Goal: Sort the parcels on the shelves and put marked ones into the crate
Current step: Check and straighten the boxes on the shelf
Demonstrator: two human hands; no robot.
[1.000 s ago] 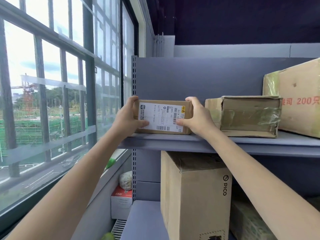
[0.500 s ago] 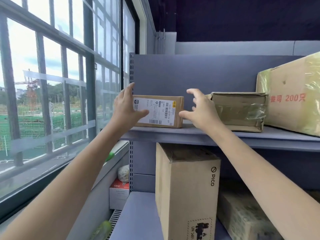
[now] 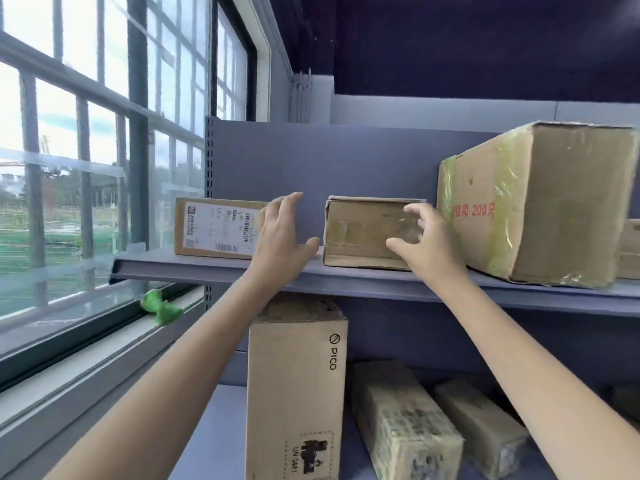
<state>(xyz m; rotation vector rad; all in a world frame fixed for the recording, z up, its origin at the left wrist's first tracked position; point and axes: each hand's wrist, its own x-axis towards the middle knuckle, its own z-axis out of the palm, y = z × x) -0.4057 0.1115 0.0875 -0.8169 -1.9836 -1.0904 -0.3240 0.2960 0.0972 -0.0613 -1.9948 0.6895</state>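
Grey shelf (image 3: 346, 277): taped parcel (image 3: 360, 233) between both open, empty hands.

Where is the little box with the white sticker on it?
In the head view, the box with the white label stands at the left end of the upper shelf near the window, just left of the left hand and the taped box.

Daylight is admitted through a large gridded window (image 3: 86, 168) at left; grey metal shelving (image 3: 346, 275) is backed by a dark wall (image 3: 485, 46).
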